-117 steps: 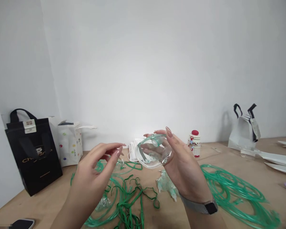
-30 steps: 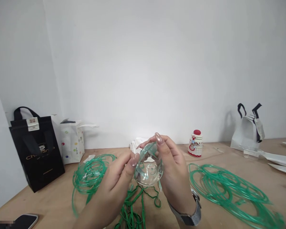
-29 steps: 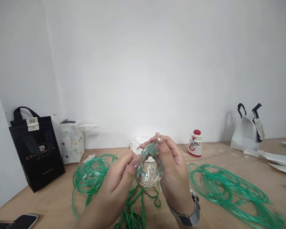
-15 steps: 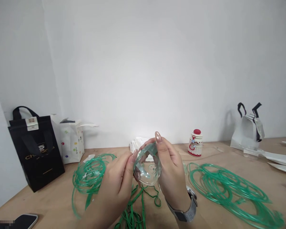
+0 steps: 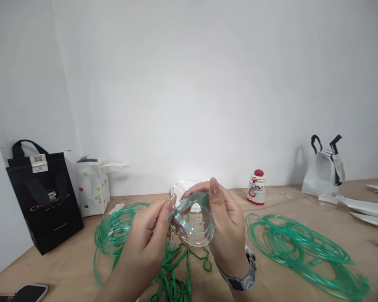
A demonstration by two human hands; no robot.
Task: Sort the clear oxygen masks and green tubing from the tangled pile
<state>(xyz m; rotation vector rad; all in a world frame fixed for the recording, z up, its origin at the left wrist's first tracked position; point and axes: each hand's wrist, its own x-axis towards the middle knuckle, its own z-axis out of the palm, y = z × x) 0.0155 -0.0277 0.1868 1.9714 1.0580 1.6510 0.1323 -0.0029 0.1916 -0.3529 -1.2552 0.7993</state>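
Note:
Between my hands is a clear plastic oxygen mask (image 5: pixel 198 237), raised above the table with its open side facing me. My left hand (image 5: pixel 151 230) pinches the mask's left rim between thumb and fingers. On the other side my right hand (image 5: pixel 225 214) grips the right rim, thumb on the near face and fingers behind. A light strip shows inside the clear shell, along with a round vented disc. Below the mask lie tangled green elastic straps (image 5: pixel 176 272). A silver watch (image 5: pixel 247 272) is on my right wrist.
Coiled green tubing lies left (image 5: pixel 113 230) and right (image 5: pixel 296 239). Along the wall stand a black bag (image 5: pixel 47 201), a dotted white bag (image 5: pixel 93 184), white tissues (image 5: pixel 182 188), a red-topped bottle (image 5: pixel 256 188) and a white bag (image 5: pixel 321 172). A phone (image 5: pixel 31 292) lies front left.
My left hand has shifted left and slightly down, and the mask's rim now looks wider and more tilted. My right hand still grips its side. The view has turned slightly.

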